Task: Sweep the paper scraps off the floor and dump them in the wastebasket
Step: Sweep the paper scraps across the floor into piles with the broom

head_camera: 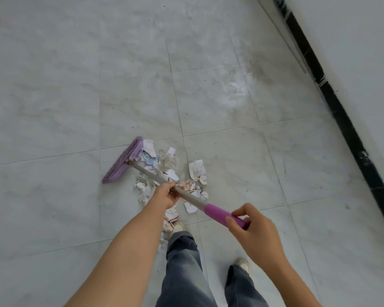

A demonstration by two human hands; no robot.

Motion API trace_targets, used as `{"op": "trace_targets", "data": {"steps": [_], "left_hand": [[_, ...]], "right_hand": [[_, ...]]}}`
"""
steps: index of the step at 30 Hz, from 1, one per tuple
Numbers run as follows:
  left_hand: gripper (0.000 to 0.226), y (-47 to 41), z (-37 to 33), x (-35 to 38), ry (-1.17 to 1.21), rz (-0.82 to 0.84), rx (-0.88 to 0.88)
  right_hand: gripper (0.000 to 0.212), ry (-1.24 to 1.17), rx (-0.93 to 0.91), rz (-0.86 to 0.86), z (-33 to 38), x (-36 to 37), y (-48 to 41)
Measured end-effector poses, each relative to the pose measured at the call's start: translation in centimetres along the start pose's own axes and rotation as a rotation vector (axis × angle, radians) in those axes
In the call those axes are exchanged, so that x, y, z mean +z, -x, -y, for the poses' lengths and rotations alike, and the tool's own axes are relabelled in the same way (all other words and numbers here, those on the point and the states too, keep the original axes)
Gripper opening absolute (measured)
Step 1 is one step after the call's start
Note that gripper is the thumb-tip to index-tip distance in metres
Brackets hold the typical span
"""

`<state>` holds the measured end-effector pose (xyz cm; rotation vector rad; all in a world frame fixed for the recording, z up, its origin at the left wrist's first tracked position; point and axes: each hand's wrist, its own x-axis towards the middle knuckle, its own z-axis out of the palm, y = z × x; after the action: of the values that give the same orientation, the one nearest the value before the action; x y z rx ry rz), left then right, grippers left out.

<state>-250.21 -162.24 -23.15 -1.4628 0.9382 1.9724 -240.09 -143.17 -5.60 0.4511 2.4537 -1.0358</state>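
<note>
A broom with a purple head (122, 161) rests on the grey tiled floor, its grey shaft running down to the right into a purple grip. My left hand (167, 194) is closed around the middle of the shaft. My right hand (253, 231) grips the purple end. A pile of torn paper scraps (171, 173) lies just right of the broom head and under the shaft, reaching down to my left shoe. No wastebasket is in view.
My legs in grey trousers (182, 262) and light shoes stand at the bottom centre. A white wall with a black skirting board (333, 103) runs along the right side. A pale dusty smear (235, 91) marks the tiles further ahead.
</note>
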Motion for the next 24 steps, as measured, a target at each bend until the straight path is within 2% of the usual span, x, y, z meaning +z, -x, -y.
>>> {"op": "trace_targets", "data": {"steps": [6,9,16,20,21,23,24], "left_hand": [[0.021,1.9,11.9,5.5,-0.002,0.036,-0.018],[0.021,2.7,19.0,8.2,-0.008,0.051,-0.032],[0.021,6.5,33.6,12.7,-0.056,0.093,-0.166],[0.018,8.6,39.4,14.2,-0.065,0.086,-0.247],[0.017,9.3,40.4,14.4,-0.073,0.089,-0.264],[0.015,10.4,41.5,14.7,-0.092,0.100,-0.283],[0.014,11.0,41.8,14.8,-0.098,0.106,-0.290]], "right_hand": [[0.015,-0.074,0.078,-0.052,-10.0,-6.7,4.3],[0.011,-0.051,0.120,-0.060,-15.9,-10.2,7.0],[0.017,-0.045,0.361,-0.172,-26.5,-16.9,14.6],[0.027,0.017,0.495,-0.202,-30.8,-19.2,17.4],[0.033,0.027,0.508,-0.209,-31.5,-19.6,18.0],[0.030,0.011,0.488,-0.247,-32.2,-20.4,19.0],[0.039,-0.004,0.490,-0.274,-32.6,-20.7,19.4]]}}
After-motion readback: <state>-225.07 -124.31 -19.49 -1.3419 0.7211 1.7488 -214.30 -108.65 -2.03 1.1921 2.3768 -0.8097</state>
